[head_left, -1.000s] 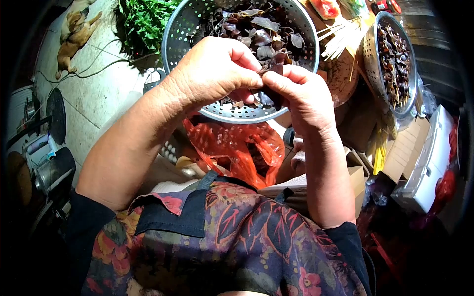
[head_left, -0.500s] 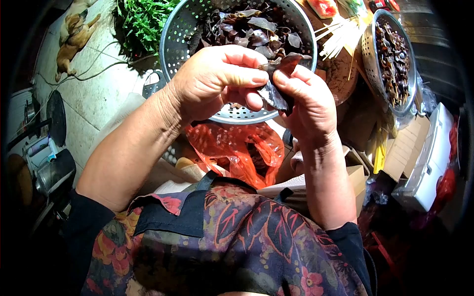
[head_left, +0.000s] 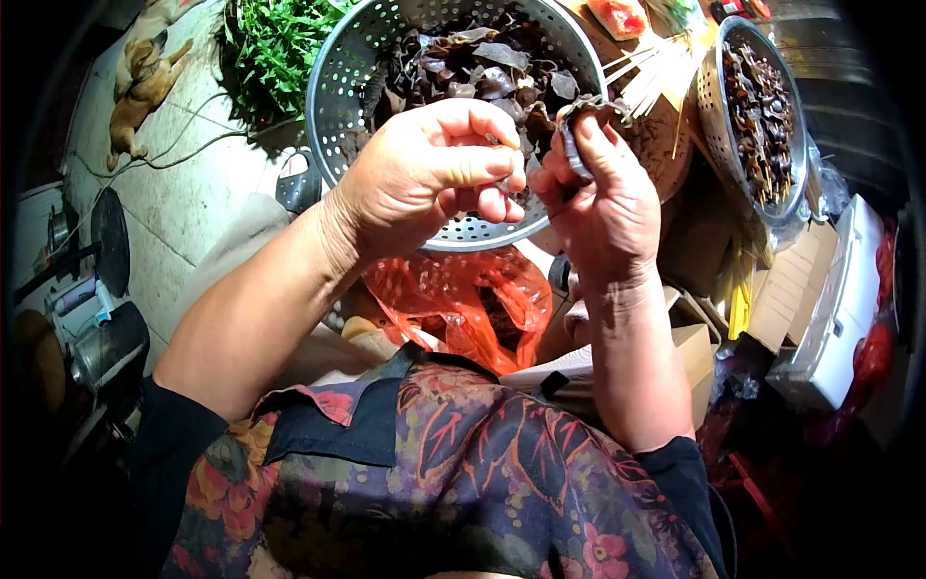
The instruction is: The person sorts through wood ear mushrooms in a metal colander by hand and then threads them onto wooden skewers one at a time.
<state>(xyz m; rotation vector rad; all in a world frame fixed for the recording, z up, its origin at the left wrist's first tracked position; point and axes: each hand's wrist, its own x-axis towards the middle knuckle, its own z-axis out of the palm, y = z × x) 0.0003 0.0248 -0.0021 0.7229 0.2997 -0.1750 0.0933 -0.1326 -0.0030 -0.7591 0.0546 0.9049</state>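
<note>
My right hand [head_left: 610, 198] grips a dark piece of wood ear mushroom [head_left: 575, 145], curled between thumb and fingers above the colander's right side. To its left, my left hand [head_left: 429, 174] is closed in a pinch, fingertips together and apart from the mushroom piece. Whatever small bit may be between those fingertips is too small to name. Beneath both hands is a large metal colander [head_left: 338, 101], its perforated wall showing around a heap of wood ear mushrooms [head_left: 492, 63]. My hands hide part of the colander's near side.
At the right, a second colander [head_left: 711, 92] holds skewered wood ear pieces [head_left: 762, 125]. Bare skewers [head_left: 656, 82] lie between the colanders. A red plastic bag [head_left: 453, 294] sits below my hands. Leafy greens [head_left: 275, 58], a dog [head_left: 145, 101] and a white box [head_left: 837, 299] are around.
My hands have drawn apart. The mushroom piece, held by both before, is now in my right hand only, raised slightly; my left fingertips have come off it.
</note>
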